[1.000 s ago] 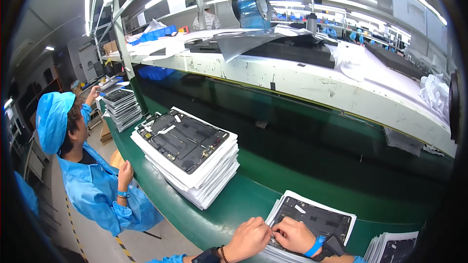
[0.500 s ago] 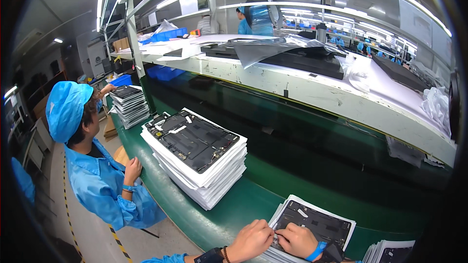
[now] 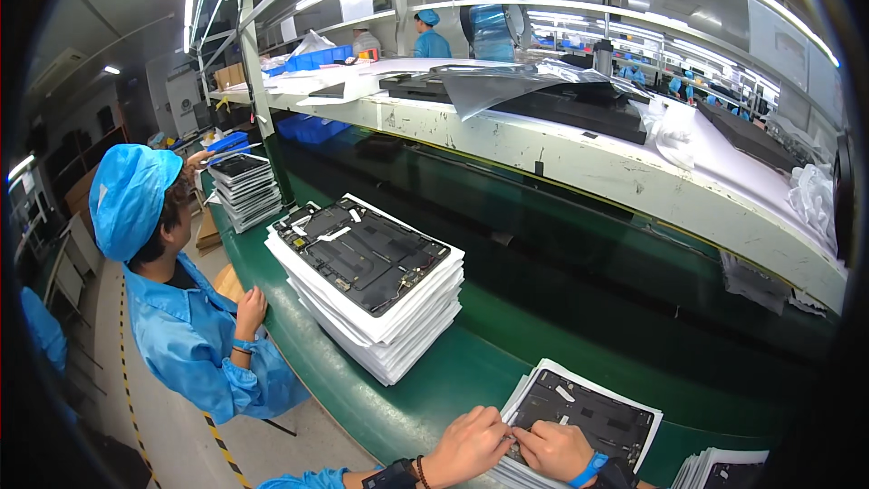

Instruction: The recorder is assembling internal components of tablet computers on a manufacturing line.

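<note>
At the lower right, a black device panel (image 3: 593, 417) with small electronic parts and white stickers lies face up on a stack of white sheets (image 3: 654, 417). My left hand (image 3: 469, 445) is closed at the panel's left edge, fingertips pinched together. Right beside it, my right hand (image 3: 554, 449) rests over the panel's near left corner with its fingers bent into a pinch. The fingertips of both hands almost meet, and whatever is between them is too small and covered to make out.
Left of my hands stands a taller white stack (image 3: 389, 344) topped by another black panel (image 3: 362, 254). Further back is a third stack (image 3: 244, 195), beside a co-worker in blue (image 3: 195, 335). A white shelf (image 3: 543, 140) runs above the green bench (image 3: 317, 371). Another stack (image 3: 715, 471) sits lower right.
My hands stay pinched at the same panel edge, with only a slight shift. The view has tilted a little. In the background, a person in blue appears further left.
</note>
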### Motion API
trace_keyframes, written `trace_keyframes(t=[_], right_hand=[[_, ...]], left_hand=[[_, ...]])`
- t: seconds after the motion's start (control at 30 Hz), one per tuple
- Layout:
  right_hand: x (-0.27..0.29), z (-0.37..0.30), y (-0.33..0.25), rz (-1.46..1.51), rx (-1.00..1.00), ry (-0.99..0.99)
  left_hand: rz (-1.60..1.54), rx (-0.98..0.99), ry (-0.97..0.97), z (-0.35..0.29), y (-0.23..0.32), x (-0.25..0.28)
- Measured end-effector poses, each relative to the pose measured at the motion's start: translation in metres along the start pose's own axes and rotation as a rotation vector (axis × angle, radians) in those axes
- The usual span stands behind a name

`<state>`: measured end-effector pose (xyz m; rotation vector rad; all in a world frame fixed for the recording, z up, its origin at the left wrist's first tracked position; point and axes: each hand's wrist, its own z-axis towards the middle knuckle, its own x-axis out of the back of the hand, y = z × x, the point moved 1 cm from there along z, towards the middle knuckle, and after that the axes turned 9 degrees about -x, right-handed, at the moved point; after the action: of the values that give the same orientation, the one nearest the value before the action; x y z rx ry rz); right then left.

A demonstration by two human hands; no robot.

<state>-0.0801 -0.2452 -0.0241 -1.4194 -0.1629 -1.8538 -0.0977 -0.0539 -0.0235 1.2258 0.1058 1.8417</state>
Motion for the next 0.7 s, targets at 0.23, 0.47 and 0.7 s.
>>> trace_keyframes(t=[0.23, 0.47, 0.7], right_hand=[[0.002, -0.004, 0.001, -0.016, 0.001, -0.031], [0.010, -0.002, 0.003, 0.023, -0.036, -0.057], [0.006, 0.000, 0.003, 0.055, -0.026, -0.013]], left_hand=[[-0.004, -0.013, 0.038, 0.000, 0.002, 0.000], [-0.030, 0.007, -0.047, 0.004, 0.012, 0.003], [0.010, 0.014, -0.030, -0.001, 0.005, 0.003]])
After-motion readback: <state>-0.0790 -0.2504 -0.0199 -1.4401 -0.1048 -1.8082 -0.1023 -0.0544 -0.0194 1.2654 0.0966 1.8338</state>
